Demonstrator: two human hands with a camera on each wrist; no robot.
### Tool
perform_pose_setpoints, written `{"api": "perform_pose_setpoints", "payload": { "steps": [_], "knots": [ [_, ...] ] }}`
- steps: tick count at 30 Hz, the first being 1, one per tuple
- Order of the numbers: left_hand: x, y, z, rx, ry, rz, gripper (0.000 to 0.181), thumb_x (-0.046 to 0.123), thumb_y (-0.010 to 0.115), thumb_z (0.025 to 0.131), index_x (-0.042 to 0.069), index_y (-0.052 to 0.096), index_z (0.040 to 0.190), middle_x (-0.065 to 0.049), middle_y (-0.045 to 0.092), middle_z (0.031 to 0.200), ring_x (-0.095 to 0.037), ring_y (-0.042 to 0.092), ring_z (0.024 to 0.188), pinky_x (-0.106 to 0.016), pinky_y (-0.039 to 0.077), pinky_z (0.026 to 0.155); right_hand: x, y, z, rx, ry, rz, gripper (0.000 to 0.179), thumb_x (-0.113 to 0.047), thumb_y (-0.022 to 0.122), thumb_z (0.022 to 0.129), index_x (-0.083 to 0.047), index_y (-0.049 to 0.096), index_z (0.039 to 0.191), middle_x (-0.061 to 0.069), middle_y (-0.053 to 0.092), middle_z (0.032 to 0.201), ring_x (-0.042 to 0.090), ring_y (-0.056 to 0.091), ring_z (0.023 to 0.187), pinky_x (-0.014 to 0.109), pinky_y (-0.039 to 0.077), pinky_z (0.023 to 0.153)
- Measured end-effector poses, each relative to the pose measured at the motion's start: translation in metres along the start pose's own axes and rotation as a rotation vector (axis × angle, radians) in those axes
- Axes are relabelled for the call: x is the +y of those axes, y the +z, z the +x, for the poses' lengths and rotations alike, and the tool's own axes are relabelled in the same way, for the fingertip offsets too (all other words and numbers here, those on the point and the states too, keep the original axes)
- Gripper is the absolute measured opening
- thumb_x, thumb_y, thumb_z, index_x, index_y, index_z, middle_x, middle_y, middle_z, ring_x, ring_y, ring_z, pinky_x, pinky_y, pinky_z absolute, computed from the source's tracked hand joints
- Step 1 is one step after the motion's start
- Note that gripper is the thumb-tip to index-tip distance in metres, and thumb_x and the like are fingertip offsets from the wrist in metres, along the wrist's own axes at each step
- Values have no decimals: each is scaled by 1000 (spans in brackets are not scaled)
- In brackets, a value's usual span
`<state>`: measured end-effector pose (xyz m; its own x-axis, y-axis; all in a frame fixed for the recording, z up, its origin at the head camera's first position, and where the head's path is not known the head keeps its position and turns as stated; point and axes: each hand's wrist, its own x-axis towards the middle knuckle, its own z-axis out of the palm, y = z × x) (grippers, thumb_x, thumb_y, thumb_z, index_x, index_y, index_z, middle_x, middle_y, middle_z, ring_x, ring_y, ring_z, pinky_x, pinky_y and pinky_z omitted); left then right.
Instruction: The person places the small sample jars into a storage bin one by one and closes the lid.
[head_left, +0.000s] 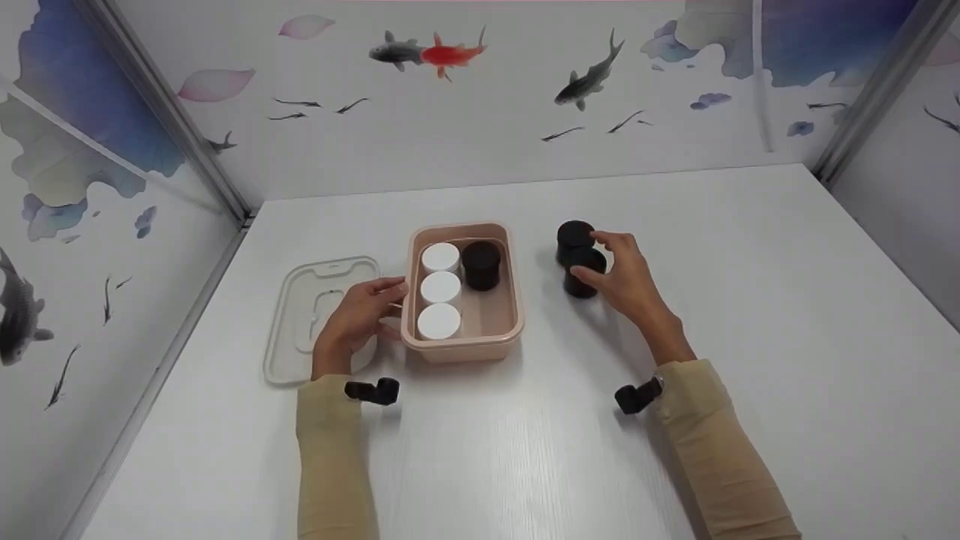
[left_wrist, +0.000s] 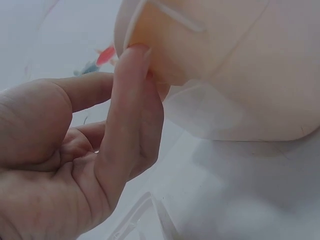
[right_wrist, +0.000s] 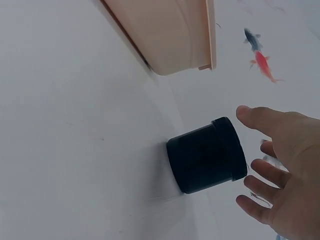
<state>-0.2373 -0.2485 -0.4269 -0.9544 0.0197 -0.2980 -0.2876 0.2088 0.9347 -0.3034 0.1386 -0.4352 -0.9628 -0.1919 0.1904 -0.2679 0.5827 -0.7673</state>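
Observation:
My left hand (head_left: 358, 316) grips the left edge of a pale pink plastic box (head_left: 462, 346); up close in the left wrist view, its fingers (left_wrist: 131, 95) pinch the rim. Inside the box, several jars stand upright: white-lidded ones (head_left: 440, 288) in a column on the left and a black jar (head_left: 481, 264) at the far right. On the table to the right, two more black jars stand close together, a nearer one (head_left: 583, 282) and a farther one (head_left: 574, 234). With fingers spread, my right hand (head_left: 628, 279) hovers around the nearer jar's lid; the right wrist view shows a small gap.
A translucent box lid (head_left: 283, 360) lies flat on the white table (head_left: 495, 450), left of the box and partly beneath my left hand. White panels (head_left: 480, 142) painted with fish border the table at the back and sides.

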Motion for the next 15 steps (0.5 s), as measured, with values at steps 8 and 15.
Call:
{"api": "perform_pose_setpoints", "payload": {
  "steps": [8, 15],
  "knots": [
    [-3, -2, 1, 5, -18, 16, 56, 34, 66, 97, 10, 51, 146, -17, 62, 135, -22, 67, 109, -30, 61, 70, 5, 7, 1, -59, 74, -12, 70, -23, 75, 91, 0, 42, 148, 26, 36, 151, 40, 38, 142, 52, 33, 119],
    [0, -1, 2, 4, -31, 3, 55, 33, 65, 98, 11, 51, 146, -16, 62, 135, -22, 66, 110, -30, 61, 71, 8, 8, 3, -60, 108, 25, 72, -16, 75, 91, 1, 38, 150, 26, 36, 151, 39, 37, 144, 51, 32, 120]
  ]
}}
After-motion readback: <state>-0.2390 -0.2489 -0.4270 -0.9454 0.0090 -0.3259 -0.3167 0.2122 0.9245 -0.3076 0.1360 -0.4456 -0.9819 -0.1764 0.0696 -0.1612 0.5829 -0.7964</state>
